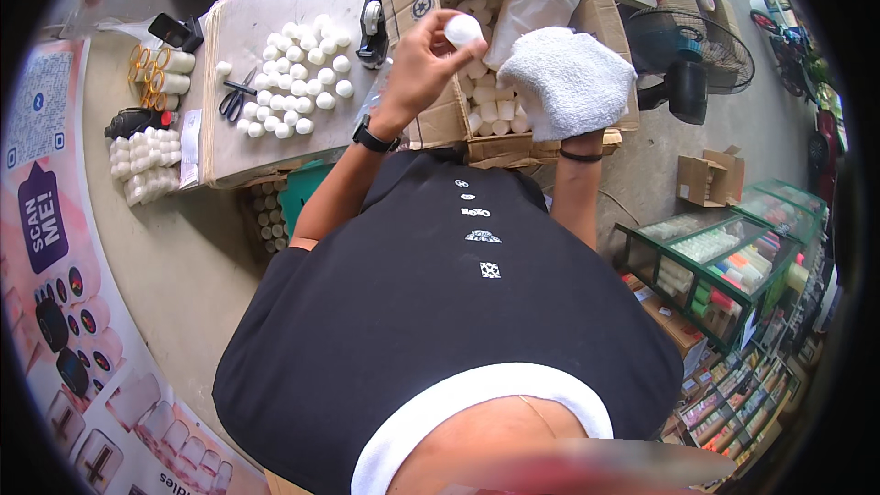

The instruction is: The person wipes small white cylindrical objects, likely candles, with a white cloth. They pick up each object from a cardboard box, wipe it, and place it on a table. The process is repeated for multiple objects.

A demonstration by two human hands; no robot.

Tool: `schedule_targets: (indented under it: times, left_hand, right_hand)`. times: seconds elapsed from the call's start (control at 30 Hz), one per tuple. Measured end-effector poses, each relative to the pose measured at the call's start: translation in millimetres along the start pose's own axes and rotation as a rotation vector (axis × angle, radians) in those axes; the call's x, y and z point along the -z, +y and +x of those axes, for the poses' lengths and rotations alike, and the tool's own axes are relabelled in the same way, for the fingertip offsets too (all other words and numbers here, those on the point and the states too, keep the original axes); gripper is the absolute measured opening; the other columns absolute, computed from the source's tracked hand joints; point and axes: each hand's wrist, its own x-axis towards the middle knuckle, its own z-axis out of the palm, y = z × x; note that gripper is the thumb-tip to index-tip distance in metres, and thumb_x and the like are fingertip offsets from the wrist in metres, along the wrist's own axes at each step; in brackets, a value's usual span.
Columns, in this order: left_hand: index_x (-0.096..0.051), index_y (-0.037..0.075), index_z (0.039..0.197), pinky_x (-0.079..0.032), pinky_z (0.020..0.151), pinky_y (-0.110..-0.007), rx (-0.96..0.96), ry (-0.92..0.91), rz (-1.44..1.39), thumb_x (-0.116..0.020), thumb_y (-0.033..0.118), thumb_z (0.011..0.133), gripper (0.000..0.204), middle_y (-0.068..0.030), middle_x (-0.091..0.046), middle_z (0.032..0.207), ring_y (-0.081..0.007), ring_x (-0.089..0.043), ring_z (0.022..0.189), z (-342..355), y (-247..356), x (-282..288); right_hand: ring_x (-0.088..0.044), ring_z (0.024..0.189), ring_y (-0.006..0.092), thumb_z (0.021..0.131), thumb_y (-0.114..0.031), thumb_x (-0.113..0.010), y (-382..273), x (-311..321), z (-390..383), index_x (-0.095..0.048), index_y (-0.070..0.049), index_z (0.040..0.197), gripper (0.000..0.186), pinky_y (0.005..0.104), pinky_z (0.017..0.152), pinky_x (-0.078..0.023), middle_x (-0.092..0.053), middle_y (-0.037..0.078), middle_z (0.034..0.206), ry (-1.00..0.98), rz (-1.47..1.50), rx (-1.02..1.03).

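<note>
Between the thumb and fingers of my left hand (417, 73) is a short, round white candle (463, 29), raised over the near left edge of an open cardboard box (432, 119). A white terry towel (568, 78) covers my right hand (581, 144) and hangs over it; the fingers are hidden beneath the cloth. Candle and towel are apart. Many similar white candles (495, 112) fill the box, under a clear plastic bag (541, 5). Left of the box, several loose white candles (298, 73) stand grouped on a pale tabletop (247, 27).
Scissors (237, 96) and a black tape dispenser (372, 32) lie on the tabletop. Wrapped candle packs (147, 165) stand at its left. A black fan (687, 64) is right of the box. Green-framed glass cases (715, 266) and a small carton (710, 179) stand farther right.
</note>
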Motion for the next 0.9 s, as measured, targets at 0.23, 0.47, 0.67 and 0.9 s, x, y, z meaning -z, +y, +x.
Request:
schedule_targets:
  times: [0.23, 0.47, 0.67, 0.9]
  left_hand:
    - [-0.047, -0.003, 0.126, -0.052, 0.079, -0.029, -0.194, 0.723, 0.053, -0.069, 0.027, 0.094, 0.049, -0.0130, -0.057, 0.112, -0.0166, -0.060, 0.095, -2.8, -73.1, 61.9]
    - [-0.049, -0.003, 0.118, -0.046, 0.093, -0.044, 0.231, 0.661, 0.985, -0.070, 0.014, 0.087, 0.041, -0.0202, -0.045, 0.117, -0.0379, -0.054, 0.107, -86.9, -214.2, 136.0]
    - [-0.051, 0.005, 0.122, -0.049, 0.090, -0.046, 0.321, 0.390, 1.270, -0.071, 0.004, 0.079, 0.047, -0.0189, -0.045, 0.118, -0.0395, -0.055, 0.106, -111.8, -273.0, 142.6]
    - [-0.036, 0.010, 0.133, -0.052, 0.088, -0.048, 0.784, 0.487, 1.318, -0.063, 0.001, 0.084, 0.057, -0.0240, -0.033, 0.132, -0.0466, -0.055, 0.108, -61.5, -208.6, 117.6]
  right_hand:
    - [-0.059, 0.115, 0.0272, 0.082, -0.025, -0.073, -4.3, -49.9, -23.8, -0.062, -0.018, 0.128, 0.048, 0.0437, 0.104, -0.043, -0.063, 0.005, 0.124, 0.040, 0.773, -0.143]
    - [-0.061, 0.107, 0.0269, 0.077, -0.027, -0.072, 15.0, -2.3, -4.8, -0.067, -0.017, 0.114, 0.039, 0.0406, 0.097, -0.046, -0.065, 0.006, 0.114, -0.124, 0.014, 0.086]
    - [-0.056, 0.116, 0.0261, 0.081, -0.030, -0.069, 41.4, -39.5, -25.6, -0.063, -0.017, 0.120, 0.042, 0.0389, 0.102, -0.042, -0.061, 0.007, 0.121, 0.056, 0.042, -0.118]
    - [-0.055, 0.118, 0.0262, 0.084, -0.031, -0.065, 53.1, -45.3, -29.5, -0.059, -0.016, 0.124, 0.043, 0.0394, 0.104, -0.040, -0.059, 0.008, 0.123, 0.115, 0.189, -0.259]
